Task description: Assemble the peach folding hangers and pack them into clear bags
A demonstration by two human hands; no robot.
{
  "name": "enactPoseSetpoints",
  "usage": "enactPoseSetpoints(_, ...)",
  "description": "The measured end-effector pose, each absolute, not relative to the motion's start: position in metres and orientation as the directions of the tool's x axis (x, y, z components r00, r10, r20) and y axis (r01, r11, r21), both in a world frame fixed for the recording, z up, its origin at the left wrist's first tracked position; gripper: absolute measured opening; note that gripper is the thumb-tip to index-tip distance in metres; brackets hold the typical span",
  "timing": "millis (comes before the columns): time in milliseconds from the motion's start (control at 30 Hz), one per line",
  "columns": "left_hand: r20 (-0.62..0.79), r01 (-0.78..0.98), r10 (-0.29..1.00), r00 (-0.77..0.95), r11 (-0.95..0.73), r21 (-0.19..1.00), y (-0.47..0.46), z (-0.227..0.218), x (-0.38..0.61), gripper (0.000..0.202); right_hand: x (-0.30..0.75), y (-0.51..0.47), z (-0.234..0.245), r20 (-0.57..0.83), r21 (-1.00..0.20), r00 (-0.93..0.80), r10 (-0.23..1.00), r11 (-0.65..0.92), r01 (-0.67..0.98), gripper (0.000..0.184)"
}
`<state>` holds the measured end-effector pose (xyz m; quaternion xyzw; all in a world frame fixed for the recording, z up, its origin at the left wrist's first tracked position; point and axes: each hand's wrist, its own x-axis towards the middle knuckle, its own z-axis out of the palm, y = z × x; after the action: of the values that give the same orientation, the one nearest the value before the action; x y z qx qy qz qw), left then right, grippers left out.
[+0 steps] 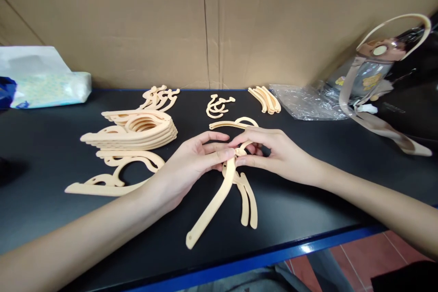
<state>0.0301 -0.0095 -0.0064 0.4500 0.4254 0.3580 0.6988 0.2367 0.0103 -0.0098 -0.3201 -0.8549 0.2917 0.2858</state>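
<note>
Over the middle of the table, my left hand (pixel 191 159) pinches the upper end of a long, curved beige hanger arm (pixel 212 214), which slants down toward me. My right hand (pixel 280 153), closed beside it, grips a small beige hanger hook (pixel 241 149) at the same joint. The fingers partly cover where the pieces meet. Below my hands lie loose hanger arms (pixel 252 205), their upper ends partly hidden. Another arm (pixel 224 124) rests just behind my right hand, with a curved hook (pixel 249 120) beside it.
Left of my hands stand a stack of folded hangers (pixel 153 139) and more hangers (pixel 99 189). Behind lie loose hooks (pixel 217 108) and several arms (pixel 265 100). A clear plastic bag (pixel 308 102), strapped bottle (pixel 366 70) and tissue pack (pixel 48 82) line the back, before a cardboard wall (pixel 147 23).
</note>
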Motion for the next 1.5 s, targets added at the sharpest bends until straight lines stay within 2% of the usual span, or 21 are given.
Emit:
enactPoseSetpoints(167,-0.271,-0.156,0.895,0.355,0.343,0.926,-0.013,-0.008,0.024,0.045,0.236,0.009,-0.016,0.296,-0.684,-0.665,0.685,0.638,0.353,0.023)
enactPoseSetpoints(400,-0.241,-0.082,0.906,0.348,0.285,0.955,-0.021,-0.009,0.027,0.040,0.231,0.005,-0.014,0.263,-0.799,-0.689,0.675,0.553,0.236,0.019)
enactPoseSetpoints(533,-0.255,-0.084,0.902,0.349,0.301,0.950,-0.023,-0.007,0.029,0.036,0.232,0.005,-0.013,0.272,-0.792,-0.671,0.690,0.556,0.251,0.014)
enactPoseSetpoints(667,-0.376,-0.016,0.778,0.504,0.443,0.896,-0.022,-0.005,0.028,0.025,0.238,0.008,-0.011,0.311,-0.751,-0.663,0.681,0.603,0.268,0.014)
enactPoseSetpoints(767,-0.353,0.039,0.695,0.626,0.424,0.905,-0.022,-0.008,0.027,0.024,0.240,0.010,-0.010,0.297,-0.744,-0.666,0.684,0.603,0.288,0.015)
enactPoseSetpoints(900,-0.281,0.067,0.688,0.669,0.321,0.945,-0.023,-0.015,0.026,0.026,0.241,0.007,-0.009,0.131,-0.880,-0.699,0.703,0.407,0.244,0.024)
enactPoseSetpoints(967,-0.276,0.058,0.679,0.680,0.326,0.944,-0.024,-0.016,0.025,0.025,0.240,0.005,-0.009,0.089,-0.927,-0.713,0.695,0.319,0.196,0.021)
enactPoseSetpoints(1067,-0.282,0.055,0.669,0.688,0.339,0.939,-0.025,-0.015,0.024,0.027,0.239,0.004,-0.009,0.091,-0.959,-0.733,0.674,0.257,0.117,0.010)
enactPoseSetpoints(1333,-0.276,0.062,0.628,0.728,0.341,0.938,-0.030,-0.010,0.027,0.026,0.237,0.007,-0.013,0.124,-0.990,-0.771,0.624,0.136,-0.050,0.011)
enactPoseSetpoints(1500,-0.294,0.040,0.592,0.751,0.402,0.915,-0.033,-0.010,0.028,0.024,0.236,0.010,-0.017,0.152,-0.988,-0.800,0.581,0.059,-0.145,0.011)
